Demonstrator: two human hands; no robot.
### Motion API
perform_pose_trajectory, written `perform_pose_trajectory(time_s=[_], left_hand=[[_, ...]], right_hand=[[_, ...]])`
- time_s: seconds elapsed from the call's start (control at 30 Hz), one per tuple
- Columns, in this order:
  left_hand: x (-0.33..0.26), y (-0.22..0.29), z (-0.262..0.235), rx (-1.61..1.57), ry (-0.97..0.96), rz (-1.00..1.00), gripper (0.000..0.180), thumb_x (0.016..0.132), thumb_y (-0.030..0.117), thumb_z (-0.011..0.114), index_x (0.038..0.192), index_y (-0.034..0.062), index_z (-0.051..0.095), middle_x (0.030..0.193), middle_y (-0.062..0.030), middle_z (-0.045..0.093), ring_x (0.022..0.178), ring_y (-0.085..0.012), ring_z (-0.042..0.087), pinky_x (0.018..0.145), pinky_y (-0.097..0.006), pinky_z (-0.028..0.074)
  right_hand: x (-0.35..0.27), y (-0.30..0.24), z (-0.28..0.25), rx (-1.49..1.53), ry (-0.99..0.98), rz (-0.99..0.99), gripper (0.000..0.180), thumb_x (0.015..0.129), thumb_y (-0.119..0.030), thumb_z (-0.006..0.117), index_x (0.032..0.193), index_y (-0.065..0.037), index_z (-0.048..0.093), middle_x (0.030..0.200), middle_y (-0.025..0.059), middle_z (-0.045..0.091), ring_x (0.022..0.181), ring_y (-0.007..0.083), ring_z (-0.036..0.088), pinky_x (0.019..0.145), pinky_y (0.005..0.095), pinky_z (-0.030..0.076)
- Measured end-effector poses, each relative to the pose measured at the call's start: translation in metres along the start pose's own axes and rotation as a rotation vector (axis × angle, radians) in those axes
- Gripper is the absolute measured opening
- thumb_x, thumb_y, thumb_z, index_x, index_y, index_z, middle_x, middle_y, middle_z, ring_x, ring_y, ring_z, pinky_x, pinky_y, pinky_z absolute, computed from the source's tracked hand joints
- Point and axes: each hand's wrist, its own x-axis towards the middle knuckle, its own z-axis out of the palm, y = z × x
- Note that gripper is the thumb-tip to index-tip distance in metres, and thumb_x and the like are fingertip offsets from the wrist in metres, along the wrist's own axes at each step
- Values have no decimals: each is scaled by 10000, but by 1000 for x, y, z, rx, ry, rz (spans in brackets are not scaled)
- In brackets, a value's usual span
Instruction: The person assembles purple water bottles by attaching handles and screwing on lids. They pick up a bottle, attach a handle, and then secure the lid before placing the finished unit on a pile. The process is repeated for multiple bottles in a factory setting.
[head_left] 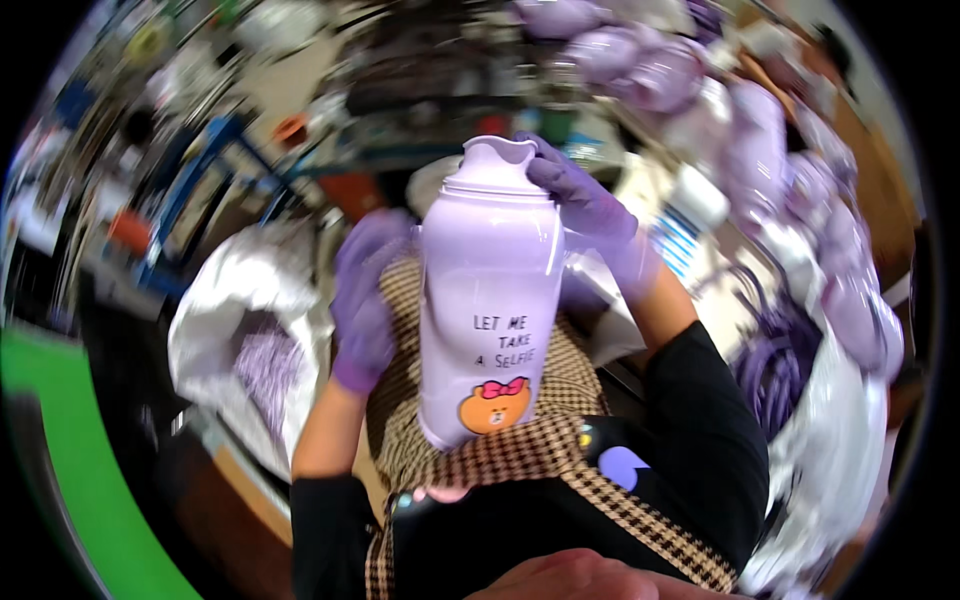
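A tall light purple plastic jug (490,270) with a wavy spout-like rim stands upright in front of my body. Dark lettering and an orange bear with a pink bow are printed on its lower front. My right hand (592,200), in a purple glove, grips the jug near its rim, with the fingers at the edge of the opening. Close against the jug's left side is my left hand (365,300), also gloved in purple. Motion smears its fingers, and I cannot tell whether they touch the jug.
A white sack (215,290) holding purple strips stands at the left. Several light purple jugs (755,140) are heaped at the right, above a bundle of dark purple straps (770,360). A blue frame (215,190) stands at the far left, beyond the green floor (75,470).
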Motion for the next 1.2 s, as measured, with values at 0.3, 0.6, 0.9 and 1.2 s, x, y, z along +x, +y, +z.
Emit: perform_pose_trajectory(time_s=[0.3, 0.6, 0.9, 1.2], left_hand=[[-92, -39, -4, 67, 79, -304, 434, 1076, 284, 379, 1112, -45, 660, 1139, -171, 680, 1041, -297, 649, 960, -374, 501], [-56, -53, 65, -295, -98, -236, 162, 979, 91, 566, 1006, -12, 688, 1071, -124, 687, 1022, -239, 640, 938, -355, 488], [-67, -70, 74, -137, -202, -158, 129, 924, 85, 630, 972, 16, 727, 1022, -112, 719, 973, -260, 656, 891, -361, 508], [-67, -71, 82, -26, -258, -26, 118, 911, 129, 679, 957, 34, 732, 1018, -119, 734, 943, -309, 674, 873, -392, 506]], right_hand=[[-286, -112, -89, 138, 865, -1169, 630, 891, -343, 675, 1430, -67, 500, 1343, 120, 577, 1220, 271, 555, 1039, 437, 479], [-382, -275, -283, -1796, 1418, -852, 573, 861, -197, 759, 1352, -13, 528, 1296, 136, 637, 1179, 272, 622, 916, 400, 569], [-250, -298, -227, -1862, 1329, -636, 571, 841, -249, 787, 1280, 30, 553, 1165, 228, 661, 1092, 356, 654, 900, 407, 536], [-254, -286, -252, -2281, 1315, -561, 328, 936, -189, 652, 1211, -14, 612, 1087, 189, 668, 965, 333, 662, 852, 419, 523]])
